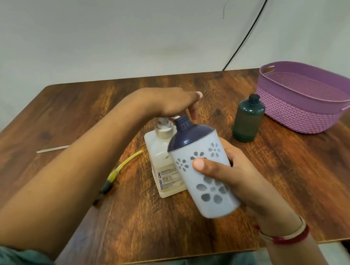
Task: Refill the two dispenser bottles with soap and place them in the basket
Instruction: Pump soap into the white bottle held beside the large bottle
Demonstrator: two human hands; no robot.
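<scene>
Left hand (171, 102) lies flat on the soap refill bottle's (162, 165) pump, fingers straight. Right hand (230, 174) is wrapped round the white flowered dispenser bottle (213, 193) (tilted, open neck right by the spout). Green dispenser bottle (248, 120) stands on the worktop (138, 220) just beside the purple basket (306, 114).

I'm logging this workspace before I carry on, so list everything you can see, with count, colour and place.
patterned dispenser bottle: one, white with navy top, tilted, open neck by the soap pump's spout
green dispenser bottle: one, dark green, upright beside the basket
basket: one, purple, table's far right
soap pump bottle: one, translucent white, table centre
pump tube: one, yellow with dark head, lying left of the soap pump bottle
thin tube: one, pale, lying far left
cable: one, black, on the wall
table: one, brown wood
left hand: presses the pump head
right hand: grips the patterned dispenser bottle
</scene>
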